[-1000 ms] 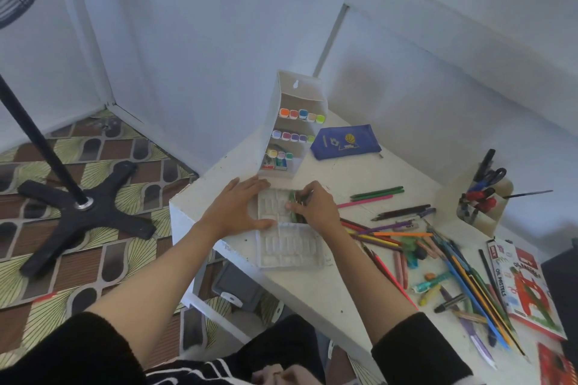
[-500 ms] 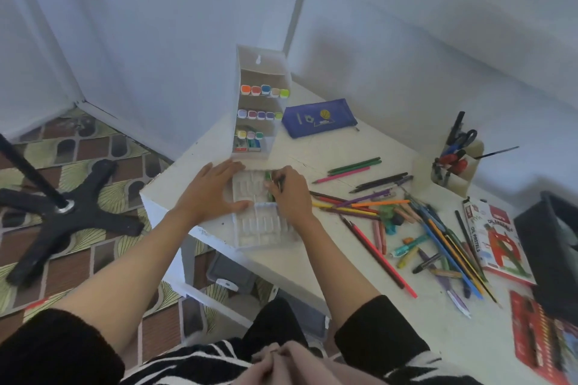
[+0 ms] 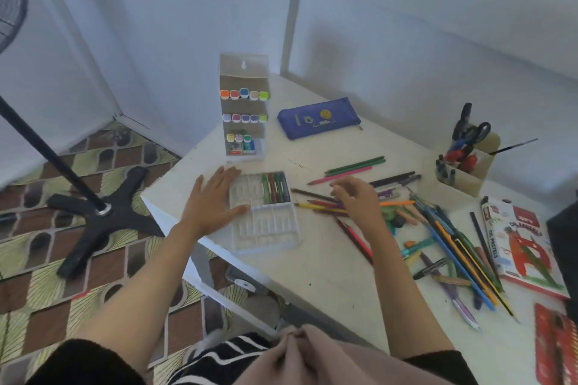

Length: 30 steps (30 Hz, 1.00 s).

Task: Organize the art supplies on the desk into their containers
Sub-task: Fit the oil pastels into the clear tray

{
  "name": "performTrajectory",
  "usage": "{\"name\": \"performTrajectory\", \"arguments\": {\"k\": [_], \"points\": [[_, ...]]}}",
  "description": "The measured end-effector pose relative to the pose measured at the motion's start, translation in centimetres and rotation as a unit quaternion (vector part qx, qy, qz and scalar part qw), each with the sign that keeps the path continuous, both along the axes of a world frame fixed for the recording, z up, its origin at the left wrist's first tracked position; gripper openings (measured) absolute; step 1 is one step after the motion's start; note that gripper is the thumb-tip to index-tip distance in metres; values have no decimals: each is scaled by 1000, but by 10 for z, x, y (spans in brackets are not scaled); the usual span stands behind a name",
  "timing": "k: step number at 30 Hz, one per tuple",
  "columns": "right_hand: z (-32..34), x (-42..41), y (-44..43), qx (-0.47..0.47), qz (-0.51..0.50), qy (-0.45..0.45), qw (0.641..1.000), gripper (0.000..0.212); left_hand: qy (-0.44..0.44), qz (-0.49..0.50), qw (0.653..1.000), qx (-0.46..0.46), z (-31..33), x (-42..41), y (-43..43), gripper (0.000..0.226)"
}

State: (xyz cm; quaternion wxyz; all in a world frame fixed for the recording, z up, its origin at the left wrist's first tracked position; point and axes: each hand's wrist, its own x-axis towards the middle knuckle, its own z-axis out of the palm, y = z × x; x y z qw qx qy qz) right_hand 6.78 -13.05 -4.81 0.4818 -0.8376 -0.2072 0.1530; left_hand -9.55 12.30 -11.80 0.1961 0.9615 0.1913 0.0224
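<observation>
Several green, brown and purple pastels [image 3: 275, 187] fill the white ribbed tray's [image 3: 266, 228] far right compartment. Left hand [image 3: 209, 203] rests flat on its edge; right hand [image 3: 356, 197] hovers loosely open.

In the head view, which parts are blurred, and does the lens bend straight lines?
Head view: the right hand is motion-blurred above the pencils; the left hand on the white tray is sharper; the wall edge leans from wide-angle distortion; soft light, no glare.

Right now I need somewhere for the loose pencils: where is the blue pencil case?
In the head view, the blue pencil case lies flat near the far edge of the desk, just right of the upright marker rack, beyond the loose pencils.
</observation>
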Motion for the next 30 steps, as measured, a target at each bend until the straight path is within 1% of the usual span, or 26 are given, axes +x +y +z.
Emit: {"name": "performTrajectory", "arguments": {"k": [3,5,7,10,13,15,17,19,22,24,27,30], "points": [[5,29,-47,-60,-73,-45,995,11,13,32,999,4,3,-2,-20,98],[7,46,-73,-96,-117,-74,986,14,28,48,998,5,5,-2,-29,99],[5,61,-89,-129,-134,-92,978,16,39,70,997,6,6,-1,-37,99],[0,78,-98,-168,-129,-107,971,19,49,99,994,10,5,-2,-49,99],[-14,95,-99,-221,-104,-151,958,26,58,113,992,20,4,-2,-54,98],[-20,100,-92,-294,-83,-189,933,30,62,117,991,29,5,-2,-54,98],[-21,99,-84,-371,-60,-220,900,28,69,121,989,41,6,-1,-54,98],[-22,98,-80,-416,-59,-208,883,26,75,125,988,50,7,0,-56,97],[-22,103,-80,-429,-55,-201,879,24,70,128,988,56,7,0,-57,95],[-22,107,-78,-429,-43,-206,878,22,71,131,987,58,7,-1,-57,94],[-21,109,-75,-432,-51,-219,873,20,69,134,987,62,7,-2,-58,93],[-21,111,-72,-414,-75,-212,882,22,60,136,987,57,7,-1,-59,93]]}}
